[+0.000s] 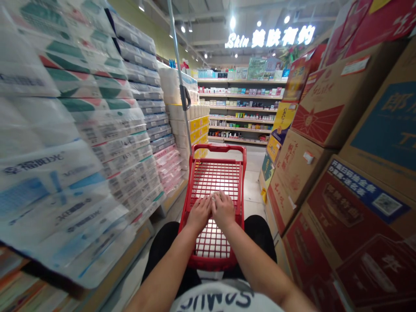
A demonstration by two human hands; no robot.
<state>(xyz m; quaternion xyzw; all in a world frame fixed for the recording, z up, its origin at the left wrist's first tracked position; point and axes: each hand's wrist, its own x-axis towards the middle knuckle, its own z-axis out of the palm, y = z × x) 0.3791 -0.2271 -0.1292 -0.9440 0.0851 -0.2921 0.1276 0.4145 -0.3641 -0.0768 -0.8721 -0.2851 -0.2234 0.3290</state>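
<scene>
Between two tall walls of stock, a narrow shop aisle runs toward far shelves (240, 104) of small bottles and boxes under a lit sign (271, 38). Low in the middle stands a red shopping cart (238, 182), its mesh basket showing nothing inside from this angle, nose pointing down the aisle. Both hands sit side by side over the near part of the basket, where a push bar would be, though the bar itself is hidden beneath them. Left hand (199, 213) and right hand (223, 209) touch each other at the thumbs, fingers curled forward and down; each grip looks closed over something at the cart's near edge, but what exactly the fingers wrap cannot be made out. Holding the hands close together at the centre probably keeps the cart tracking straight in so tight a lane.

On the left, plastic-wrapped packs of tissue paper (81, 143) are stacked high on a low platform, flat sides out so the labels read. On the right, cardboard cartons (338, 182) in brown and red are piled in columns right up to the cart's side. A thin metal pole (178, 69) rises ahead of the cart.
</scene>
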